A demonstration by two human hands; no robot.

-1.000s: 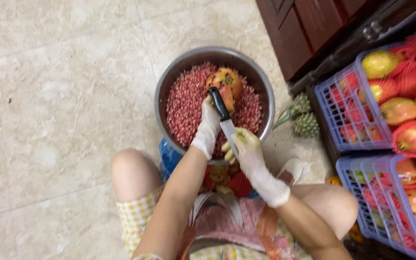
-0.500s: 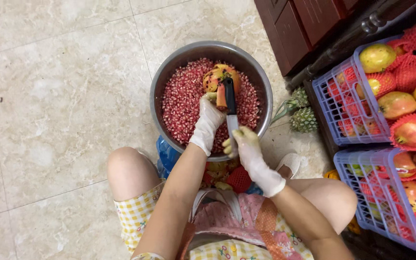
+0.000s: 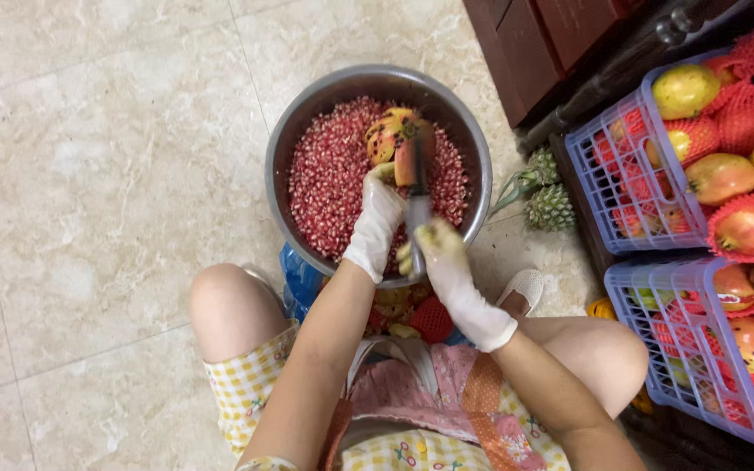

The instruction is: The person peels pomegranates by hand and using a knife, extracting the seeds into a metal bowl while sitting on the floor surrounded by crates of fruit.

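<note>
A metal bowl (image 3: pixel 307 105) full of red pomegranate seeds stands on the floor in front of my knees. My left hand (image 3: pixel 375 218), in a white glove, holds an opened pomegranate piece (image 3: pixel 392 135) over the seeds. My right hand (image 3: pixel 445 262), also gloved, grips a knife (image 3: pixel 417 205) by its blade end, with the dark handle lying against the fruit.
Two purple plastic baskets (image 3: pixel 599 170) of pomegranates, some in red foam nets, stand at the right. Two small pineapples (image 3: pixel 547 196) lie between bowl and baskets. Dark wooden furniture (image 3: pixel 543 44) is at the back right. Peel scraps and a blue bag (image 3: pixel 303 275) lie under the bowl.
The knife has swung from a tilt to nearly upright against the fruit. Both hands stay over the bowl's near side.
</note>
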